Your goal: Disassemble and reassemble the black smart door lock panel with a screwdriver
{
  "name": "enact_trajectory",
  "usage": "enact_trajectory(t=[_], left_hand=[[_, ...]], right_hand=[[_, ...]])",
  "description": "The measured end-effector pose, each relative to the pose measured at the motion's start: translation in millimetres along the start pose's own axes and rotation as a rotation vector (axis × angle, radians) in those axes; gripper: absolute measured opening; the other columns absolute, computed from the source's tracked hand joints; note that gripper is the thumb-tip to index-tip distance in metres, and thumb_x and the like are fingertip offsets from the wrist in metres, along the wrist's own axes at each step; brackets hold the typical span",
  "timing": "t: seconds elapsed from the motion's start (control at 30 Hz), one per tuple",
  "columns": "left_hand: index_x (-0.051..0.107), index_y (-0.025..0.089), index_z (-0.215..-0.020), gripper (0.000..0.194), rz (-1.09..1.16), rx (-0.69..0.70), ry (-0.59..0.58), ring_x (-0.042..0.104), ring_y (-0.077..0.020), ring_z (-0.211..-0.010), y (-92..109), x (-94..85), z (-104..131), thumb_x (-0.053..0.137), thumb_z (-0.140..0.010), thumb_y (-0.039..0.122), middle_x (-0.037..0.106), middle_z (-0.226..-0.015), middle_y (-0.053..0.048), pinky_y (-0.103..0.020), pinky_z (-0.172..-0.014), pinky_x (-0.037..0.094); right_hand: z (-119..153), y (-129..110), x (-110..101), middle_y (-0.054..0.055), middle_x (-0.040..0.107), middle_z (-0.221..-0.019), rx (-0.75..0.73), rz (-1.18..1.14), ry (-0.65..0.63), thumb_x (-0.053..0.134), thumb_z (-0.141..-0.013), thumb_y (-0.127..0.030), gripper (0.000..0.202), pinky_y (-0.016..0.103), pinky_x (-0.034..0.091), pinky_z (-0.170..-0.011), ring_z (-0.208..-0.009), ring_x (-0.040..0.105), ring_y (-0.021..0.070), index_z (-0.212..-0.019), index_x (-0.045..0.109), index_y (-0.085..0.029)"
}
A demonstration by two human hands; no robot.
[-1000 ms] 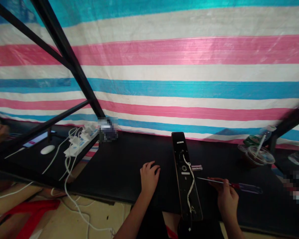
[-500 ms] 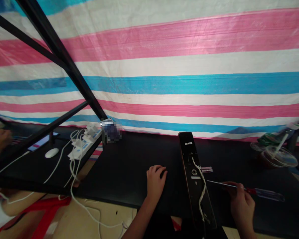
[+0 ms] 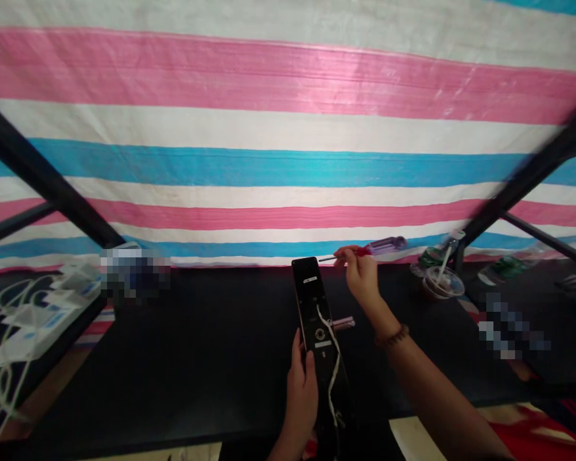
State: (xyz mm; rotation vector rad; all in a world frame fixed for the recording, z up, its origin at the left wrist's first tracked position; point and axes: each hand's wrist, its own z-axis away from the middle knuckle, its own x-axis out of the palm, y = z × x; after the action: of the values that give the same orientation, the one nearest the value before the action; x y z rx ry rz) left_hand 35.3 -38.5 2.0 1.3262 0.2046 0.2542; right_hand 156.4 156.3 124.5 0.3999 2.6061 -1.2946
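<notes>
A long black door lock panel (image 3: pixel 305 291) lies with its back side up, its near end over the table's front edge. A white cable (image 3: pixel 336 366) runs down its back, and a shiny handle (image 3: pixel 344 323) sticks out to its right. My left hand (image 3: pixel 303 389) grips the panel's left edge, with some fingers hidden beneath it. In my right hand (image 3: pixel 361 274) is a screwdriver (image 3: pixel 386 245) with a clear purplish and red handle. Its shaft points left, and the tip appears beside the panel's far end; whether they touch I cannot tell.
A plastic cup (image 3: pixel 442 283) with a straw stands on the black table (image 3: pixel 196 371) at right, near a green item in clear plastic. White power strips (image 3: pixel 43 320) with cables lie at left. Black frame bars rise on both sides before a striped sheet (image 3: pixel 288 166).
My view has swung right. My left hand has gone from the tabletop to the panel's edge. The right hand has carried the screwdriver forward to the panel's far end.
</notes>
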Motion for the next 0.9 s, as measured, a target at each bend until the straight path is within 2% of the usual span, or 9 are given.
enact_trajectory(t=[0.13,0.23,0.33,0.43,0.63,0.77,0.9], left_hand=[[0.036,0.018,-0.154,0.061,-0.048,0.080,0.044,0.039,-0.0232,-0.147,-7,1.4,0,0.036,-0.102,0.049,0.045,-0.158,-0.010,-0.039,-0.123,0.030],[0.036,0.016,-0.155,0.060,-0.102,0.125,0.059,0.032,-0.0222,-0.151,-15,2.1,-1,0.033,-0.103,0.047,0.039,-0.162,-0.010,-0.040,-0.126,0.022],[0.037,0.016,-0.155,0.060,-0.151,0.152,0.089,0.033,-0.0239,-0.150,-21,3.0,-2,0.033,-0.103,0.047,0.039,-0.161,-0.010,-0.042,-0.125,0.026],[0.038,0.015,-0.154,0.062,-0.182,0.155,0.100,0.037,-0.0257,-0.148,-25,3.7,-4,0.034,-0.102,0.049,0.041,-0.160,-0.012,-0.042,-0.123,0.031],[0.032,0.011,-0.156,0.066,-0.219,0.147,0.060,0.037,-0.0259,-0.148,-25,4.6,-1,0.030,-0.103,0.050,0.041,-0.160,-0.014,-0.042,-0.123,0.029],[0.031,0.012,-0.157,0.065,-0.224,0.187,0.037,0.036,-0.0261,-0.148,-27,3.4,1,0.026,-0.104,0.048,0.039,-0.161,-0.014,-0.044,-0.124,0.025],[0.029,0.011,-0.158,0.064,-0.221,0.181,0.003,0.036,-0.0254,-0.148,-27,0.2,2,0.025,-0.104,0.047,0.040,-0.160,-0.015,-0.043,-0.124,0.024]], right_hand=[[-18,16,17,0.003,0.069,-0.067,-0.044,0.088,-0.150,0.036,-0.104,-0.045,0.044,0.031,0.050,-0.067,-0.064,0.067,0.0187,-0.086,0.067,-0.020],[-20,23,20,0.003,0.069,-0.069,-0.050,0.105,-0.192,0.037,-0.104,-0.043,0.042,0.030,0.050,-0.069,-0.066,0.067,0.0185,-0.087,0.067,-0.020],[-25,23,21,0.004,0.069,-0.071,-0.084,0.120,-0.244,0.037,-0.104,-0.040,0.040,0.030,0.050,-0.070,-0.067,0.067,0.0186,-0.086,0.066,-0.020],[-37,18,23,0.005,0.069,-0.071,-0.126,0.146,-0.355,0.040,-0.103,-0.037,0.036,0.030,0.049,-0.069,-0.068,0.067,0.0192,-0.084,0.066,-0.019],[-61,6,25,0.005,0.069,-0.069,-0.157,0.166,-0.537,0.041,-0.101,-0.034,0.035,0.030,0.048,-0.066,-0.064,0.066,0.0192,-0.081,0.066,-0.019],[-53,5,20,0.006,0.071,-0.072,-0.161,0.192,-0.538,0.039,-0.101,-0.035,0.038,0.031,0.050,-0.069,-0.068,0.069,0.0208,-0.083,0.068,-0.019],[-43,9,15,0.007,0.074,-0.075,-0.103,0.178,-0.500,0.038,-0.102,-0.040,0.040,0.032,0.053,-0.069,-0.071,0.071,0.0219,-0.087,0.069,-0.020]])
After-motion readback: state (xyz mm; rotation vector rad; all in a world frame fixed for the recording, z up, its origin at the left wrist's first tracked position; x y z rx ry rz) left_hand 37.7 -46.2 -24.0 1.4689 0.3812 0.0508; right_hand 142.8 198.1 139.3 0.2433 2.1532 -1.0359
